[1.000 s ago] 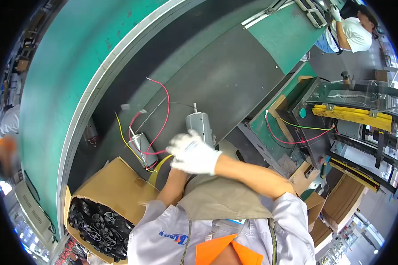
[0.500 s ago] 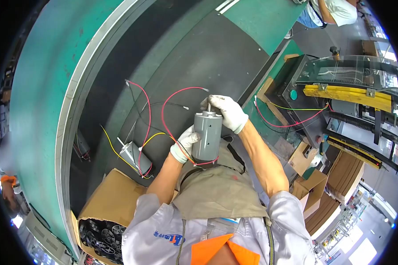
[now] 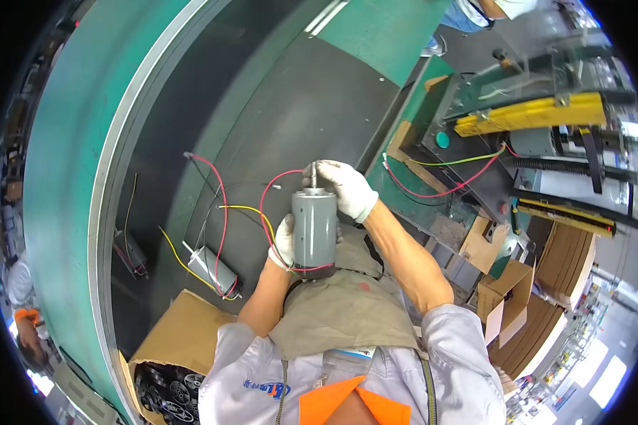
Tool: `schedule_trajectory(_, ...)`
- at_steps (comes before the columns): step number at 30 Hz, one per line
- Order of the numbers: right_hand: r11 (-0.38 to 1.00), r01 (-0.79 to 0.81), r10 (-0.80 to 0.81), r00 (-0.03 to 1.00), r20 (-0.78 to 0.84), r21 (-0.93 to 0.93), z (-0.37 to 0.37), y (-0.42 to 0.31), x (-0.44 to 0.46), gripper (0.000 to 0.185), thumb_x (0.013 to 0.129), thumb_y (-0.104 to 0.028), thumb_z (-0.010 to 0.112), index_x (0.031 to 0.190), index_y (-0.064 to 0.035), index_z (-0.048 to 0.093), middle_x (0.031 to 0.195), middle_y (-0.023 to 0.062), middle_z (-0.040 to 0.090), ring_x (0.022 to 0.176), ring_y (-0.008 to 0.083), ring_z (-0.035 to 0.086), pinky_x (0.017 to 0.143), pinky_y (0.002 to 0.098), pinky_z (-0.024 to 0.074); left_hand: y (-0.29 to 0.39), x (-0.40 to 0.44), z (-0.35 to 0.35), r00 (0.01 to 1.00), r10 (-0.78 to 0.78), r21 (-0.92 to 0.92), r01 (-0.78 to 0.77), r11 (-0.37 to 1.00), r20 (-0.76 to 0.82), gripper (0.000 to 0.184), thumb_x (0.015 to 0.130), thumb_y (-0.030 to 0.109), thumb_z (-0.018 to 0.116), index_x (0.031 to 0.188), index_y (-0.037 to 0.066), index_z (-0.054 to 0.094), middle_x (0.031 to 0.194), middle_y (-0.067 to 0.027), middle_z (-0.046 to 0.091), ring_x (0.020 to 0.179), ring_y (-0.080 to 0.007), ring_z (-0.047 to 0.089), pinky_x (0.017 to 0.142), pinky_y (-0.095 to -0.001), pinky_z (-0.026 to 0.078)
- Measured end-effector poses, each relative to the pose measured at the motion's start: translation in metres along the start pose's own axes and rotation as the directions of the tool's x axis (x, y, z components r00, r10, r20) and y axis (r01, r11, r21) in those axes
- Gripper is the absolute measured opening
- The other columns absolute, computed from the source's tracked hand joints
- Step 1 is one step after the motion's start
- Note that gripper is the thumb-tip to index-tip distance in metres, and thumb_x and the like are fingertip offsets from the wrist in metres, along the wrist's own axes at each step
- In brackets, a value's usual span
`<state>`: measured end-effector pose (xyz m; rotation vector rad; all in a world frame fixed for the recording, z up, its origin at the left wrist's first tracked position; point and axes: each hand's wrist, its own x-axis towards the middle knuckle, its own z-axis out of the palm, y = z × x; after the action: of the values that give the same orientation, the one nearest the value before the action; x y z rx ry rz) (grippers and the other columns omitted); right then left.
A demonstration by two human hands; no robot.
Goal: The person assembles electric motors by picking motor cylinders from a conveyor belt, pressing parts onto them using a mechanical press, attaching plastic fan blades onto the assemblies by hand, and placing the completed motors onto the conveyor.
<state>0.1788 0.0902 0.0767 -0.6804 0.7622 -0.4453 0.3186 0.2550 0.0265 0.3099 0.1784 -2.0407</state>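
Both gloved hands on a grey motor, shaft outward

Held in front of the person's apron, the motor has its long axis running nearly straight up the view, its shaft pointing away from the body and its wired end toward it. How far it tilts off level, I cannot tell. The right hand is curled closed about the shaft, fingers passing behind it. The left hand is partly closed on the motor's left side, thumb along the casing; its other fingers are mostly hidden. A red lead loops out on the left. Beyond it, a second motor lies on the dark surface, shaft toward upper left.
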Motion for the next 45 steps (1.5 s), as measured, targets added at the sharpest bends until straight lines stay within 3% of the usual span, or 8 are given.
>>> schedule_trajectory(3,0.751,0.208,-0.254,0.967,0.016,-0.627,-0.006,-0.012,-0.018,0.037,0.107,-0.032,0.058,0.119,0.0004,0.07,0.114,0.0096,0.073,0.106,0.0212,0.067,0.098,0.0371,0.0541,-0.004,0.003,-0.001,0.979,-0.001,-0.038,-0.007,0.999,-0.204,0.102,0.087,0.077,0.063,0.157,0.004,0.045,0.143,-0.0249,0.062,0.123,-0.0468,0.065,0.107,-0.0613,0.053)
schedule_trajectory(10,0.952,0.192,-0.271,0.893,-0.36,-0.239,-0.094,-0.051,-0.166,0.052,0.109,-0.034,0.06,0.145,0.0021,0.057,0.128,0.017,0.069,0.113,0.0234,0.07,0.101,0.0375,0.0562,-0.039,0.014,0.04,0.999,0.047,-0.042,-0.046,0.998,0.019,0.109,0.081,0.077,0.074,0.157,0.005,0.042,0.135,-0.0235,0.063,0.119,-0.045,0.065,0.104,-0.0614,0.054)
schedule_trajectory(17,0.55,0.745,-0.74,0.225,-0.634,-0.377,-0.22,-0.182,-0.27,0.053,0.102,-0.015,0.069,0.15,0.0007,0.051,0.128,0.0157,0.068,0.106,0.022,0.07,0.091,0.0352,0.0602,-0.079,0.029,0.051,0.991,0.113,0.001,-0.113,0.994,-0.068,0.099,0.081,0.08,0.07,0.142,0.003,0.057,0.127,-0.0226,0.066,0.113,-0.0435,0.067,0.101,-0.0594,0.055)
schedule_trajectory(21,0.365,0.475,-0.887,-0.085,-0.454,-0.801,-0.258,-0.243,-0.261,0.07,0.09,-0.022,0.083,0.15,0.0023,0.055,0.149,0.0213,0.058,0.139,0.03,0.055,0.119,0.0411,0.0404,-0.124,0.037,0.059,0.974,0.178,0.069,-0.17,0.983,-0.14,0.103,0.081,0.077,0.074,0.141,-0.005,0.055,0.127,-0.023,0.066,0.115,-0.0439,0.067,0.103,-0.0605,0.054)
schedule_trajectory(27,0.449,0.004,-0.89,-0.085,-0.448,-0.893,-0.238,-0.303,-0.248,0.076,0.085,-0.037,0.086,0.141,0.0068,0.061,0.137,0.0263,0.064,0.127,0.037,0.064,0.111,0.0417,0.0482,-0.17,0.033,0.042,0.948,0.291,0.186,-0.265,0.946,-0.13,0.098,0.086,0.078,0.066,0.151,0.006,0.051,0.132,-0.0246,0.064,0.119,-0.0459,0.064,0.106,-0.0628,0.052)
schedule_trajectory(37,0.399,-0.081,-0.917,-0.052,-0.396,-0.913,-0.245,-0.31,-0.241,0.047,0.083,-0.041,0.083,0.114,-0.0059,0.077,0.122,0.0208,0.07,0.118,0.0384,0.064,0.105,0.045,0.0493,-0.133,0.067,0.062,0.985,0.145,0.272,-0.113,0.956,-0.099,0.102,0.083,0.072,0.074,0.148,-0.003,0.05,0.133,-0.0246,0.065,0.12,-0.0454,0.066,0.11,-0.0611,0.052)
schedule_trajectory(43,0.442,0.558,-0.826,-0.053,-0.561,-0.703,-0.222,-0.256,-0.27,0.018,0.088,-0.008,0.082,0.101,0.0009,0.074,0.098,0.0058,0.072,0.094,0.0153,0.066,0.091,0.0296,0.0522,-0.081,0.072,0.09,0.972,0.126,0.223,-0.08,0.971,-0.197,0.09,0.087,0.066,0.071,0.144,-0.001,0.055,0.126,-0.0245,0.068,0.114,-0.0426,0.068,0.102,-0.0581,0.057)
schedule_trajectory(45,0.308,0.321,-0.926,-0.114,-0.359,-0.896,-0.205,-0.232,-0.282,0.008,0.092,-0.003,0.075,0.097,0.0023,0.071,0.111,0.0116,0.072,0.105,0.0198,0.067,0.098,0.0316,0.0514,-0.061,0.081,0.085,0.98,0.17,0.241,-0.14,0.96,-0.108,0.088,0.088,0.067,0.071,0.144,0.001,0.055,0.125,-0.0241,0.068,0.113,-0.0423,0.069,0.101,-0.0576,0.057)
